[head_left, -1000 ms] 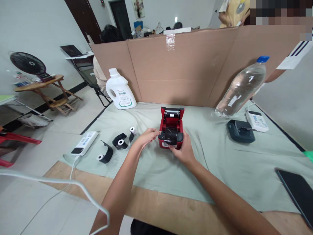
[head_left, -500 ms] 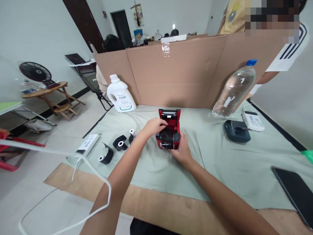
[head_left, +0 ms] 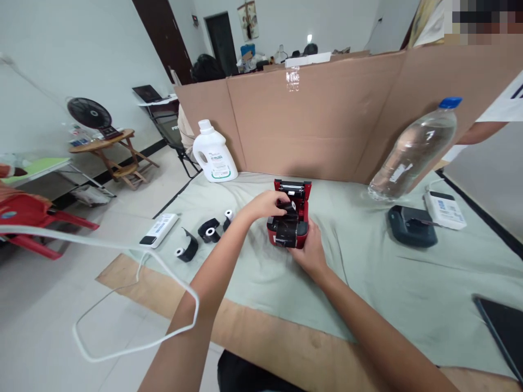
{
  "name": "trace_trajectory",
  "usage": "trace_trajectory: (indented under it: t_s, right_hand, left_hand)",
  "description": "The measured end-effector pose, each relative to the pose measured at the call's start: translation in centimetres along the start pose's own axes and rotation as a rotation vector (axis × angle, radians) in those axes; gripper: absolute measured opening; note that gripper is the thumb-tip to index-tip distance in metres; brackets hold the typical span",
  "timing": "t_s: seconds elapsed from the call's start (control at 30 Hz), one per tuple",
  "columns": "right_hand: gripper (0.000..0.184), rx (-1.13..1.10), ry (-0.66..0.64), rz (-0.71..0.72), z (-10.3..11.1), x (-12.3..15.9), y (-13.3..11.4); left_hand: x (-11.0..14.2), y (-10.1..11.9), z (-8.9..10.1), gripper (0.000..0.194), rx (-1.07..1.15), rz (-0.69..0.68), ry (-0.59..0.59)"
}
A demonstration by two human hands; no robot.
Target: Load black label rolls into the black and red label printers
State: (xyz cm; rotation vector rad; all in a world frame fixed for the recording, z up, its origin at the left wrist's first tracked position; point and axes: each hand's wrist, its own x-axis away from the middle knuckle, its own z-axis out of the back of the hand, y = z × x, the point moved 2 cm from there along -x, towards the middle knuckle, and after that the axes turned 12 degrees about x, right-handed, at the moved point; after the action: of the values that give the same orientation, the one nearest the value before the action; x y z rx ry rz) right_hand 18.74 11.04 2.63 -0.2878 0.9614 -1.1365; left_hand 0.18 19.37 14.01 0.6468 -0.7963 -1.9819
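Note:
A small red printer with its lid up stands on the green cloth in the middle of the table. My right hand grips its front right corner. My left hand reaches over the open bay, fingers pinched on a black paper roll that sits at the bay's top. To the left on the cloth lie several more black-wrapped paper rolls, one with its wrapper curled open.
A white detergent jug and a cardboard screen stand at the back. A clear water bottle leans at the right, near a dark printer and a white device. A power strip lies left; a white cable hangs near; a person's arm is at the right.
My left hand has moved from the printer's left side up over the open bay and now pinches a black roll there. My right hand stays on the printer's front.

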Motion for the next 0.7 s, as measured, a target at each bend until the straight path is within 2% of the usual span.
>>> trace_trajectory:
  t_s: [0.07,0.2,0.3,0.37,0.43,0.5,0.57,0.7]
  right_hand:
    - [0.086,0.007,0.005,-0.016,0.0,0.0,0.0]
    - [0.085,-0.001,0.003,-0.022,0.2,-0.2,-0.1]
    - [0.084,0.002,0.006,-0.017,0.2,-0.2,-0.1]
    - [0.085,0.010,0.007,-0.025,0.0,-0.2,0.0]
    - [0.088,0.019,0.000,-0.038,-0.1,-0.2,0.1]
    - [0.091,0.031,0.002,-0.042,-0.3,-0.2,0.3]
    - [0.092,0.037,0.004,-0.037,-0.3,-0.2,0.3]
    - [0.088,0.036,-0.007,-0.045,-0.2,-0.3,0.2]
  left_hand:
    - [2.6,-0.5,2.2,0.037,0.150,0.044,0.187]
    - [9.4,-2.9,7.6,0.041,0.270,0.266,0.581]
    - [15.6,-5.3,11.6,0.040,0.212,0.456,0.944]
    - [19.4,-6.7,13.3,0.040,0.057,0.594,1.099]
    - [22.3,-7.4,13.9,0.039,-0.130,0.722,1.122]
    - [24.0,-7.7,13.4,0.040,-0.283,0.827,1.072]
    - [24.8,-7.7,12.1,0.043,-0.375,0.893,1.019]
    - [24.6,-7.7,9.4,0.051,-0.455,0.919,0.930]
